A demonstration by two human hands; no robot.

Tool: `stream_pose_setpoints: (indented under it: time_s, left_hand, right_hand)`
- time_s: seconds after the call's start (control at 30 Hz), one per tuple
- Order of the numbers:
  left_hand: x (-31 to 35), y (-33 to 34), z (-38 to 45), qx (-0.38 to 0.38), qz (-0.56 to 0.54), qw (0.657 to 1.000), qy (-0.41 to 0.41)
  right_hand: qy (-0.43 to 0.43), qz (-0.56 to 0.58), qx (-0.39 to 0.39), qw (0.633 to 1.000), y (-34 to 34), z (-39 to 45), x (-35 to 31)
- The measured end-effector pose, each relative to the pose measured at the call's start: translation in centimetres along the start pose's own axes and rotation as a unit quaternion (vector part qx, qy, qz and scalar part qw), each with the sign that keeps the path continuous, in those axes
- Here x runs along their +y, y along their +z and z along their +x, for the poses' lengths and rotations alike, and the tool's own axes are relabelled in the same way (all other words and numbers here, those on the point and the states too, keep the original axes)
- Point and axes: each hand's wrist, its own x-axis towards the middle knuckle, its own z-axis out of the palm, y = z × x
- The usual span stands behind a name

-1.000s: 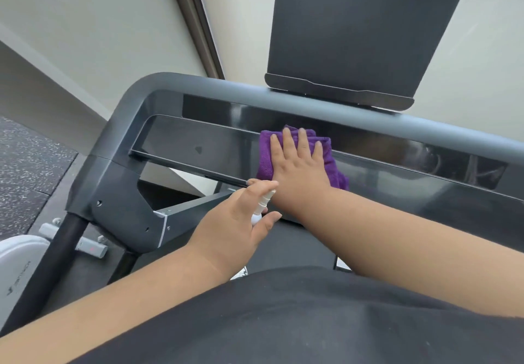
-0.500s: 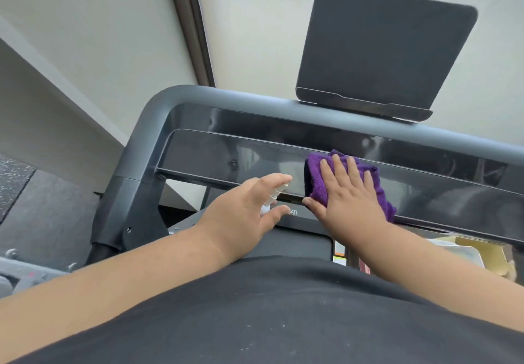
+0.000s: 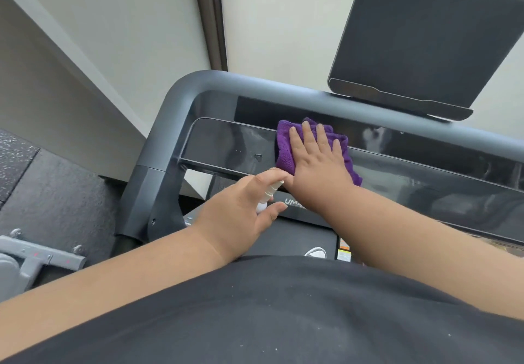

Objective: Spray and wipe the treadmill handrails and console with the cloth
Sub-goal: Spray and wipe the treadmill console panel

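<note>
A purple cloth lies flat on the glossy dark console panel of the treadmill. My right hand presses on the cloth with its fingers spread. Just to its left, my left hand grips a small white spray bottle, whose nozzle tilts toward the console; most of the bottle is hidden in the palm. The grey handrail curves around the console's far and left sides. A small smudge shows on the panel left of the cloth.
A dark tablet holder stands above the handrail at the far right. The black treadmill deck lies below the console. Grey machine parts sit on the dark speckled floor at the left. Pale walls stand behind.
My right hand has slid the cloth leftward along the console panel, back toward the left hand. The left hand with the bottle has barely moved. The camera view has shifted a little.
</note>
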Motion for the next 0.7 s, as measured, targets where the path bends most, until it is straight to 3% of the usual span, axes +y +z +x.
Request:
stream_pose_setpoints:
  time_s: [0.17, 0.33, 0.57, 0.7]
  left_hand:
    - [-0.2, -0.4, 0.2, -0.001, -0.003, 1.000, -0.009]
    - [-1.4, -1.1, -0.5, 0.019, -0.010, 0.999, -0.033]
    - [-3.3, -3.1, -2.7, 0.055, 0.000, 0.994, -0.095]
    - [-3.7, -3.7, -3.3, 0.055, 0.011, 0.991, -0.118]
  right_hand:
    - [-0.003, -0.023, 0.017, 1.000, 0.8, -3.6, 2.5]
    - [0.019, -0.044, 0.015, 0.999, 0.7, -2.8, 0.9]
    - [-0.135, -0.051, -0.002, 0.990, -0.1, 3.7, -7.8]
    - [-0.171, -0.067, 0.001, 0.983, -0.6, 5.7, -11.3]
